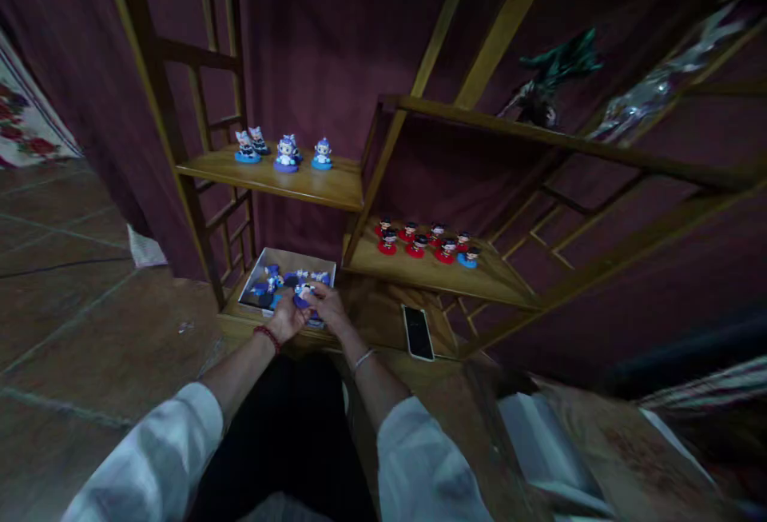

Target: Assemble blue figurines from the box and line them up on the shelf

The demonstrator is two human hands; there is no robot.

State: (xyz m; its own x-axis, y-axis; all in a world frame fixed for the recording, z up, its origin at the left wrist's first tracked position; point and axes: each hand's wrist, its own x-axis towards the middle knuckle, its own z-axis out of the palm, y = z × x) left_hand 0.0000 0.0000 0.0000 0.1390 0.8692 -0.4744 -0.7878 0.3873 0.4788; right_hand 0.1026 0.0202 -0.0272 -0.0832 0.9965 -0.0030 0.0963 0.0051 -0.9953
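Both my hands meet over a small cardboard box (281, 258) of blue figurines on the bottom wooden shelf. My left hand (288, 316), with a red bead bracelet on its wrist, and my right hand (328, 308), with a thin silver bracelet, are closed together on one blue and white figurine (304, 295) at the box's near edge. Several more blue figurines (272, 278) lie loose in the box.
Several blue figurines (286, 153) stand on the upper left shelf. Several red figurines (415, 241) and one blue one (468, 259) stand on the middle right shelf. A phone (417, 332) lies on the bottom board. Tiled floor (72, 290) spreads to the left.
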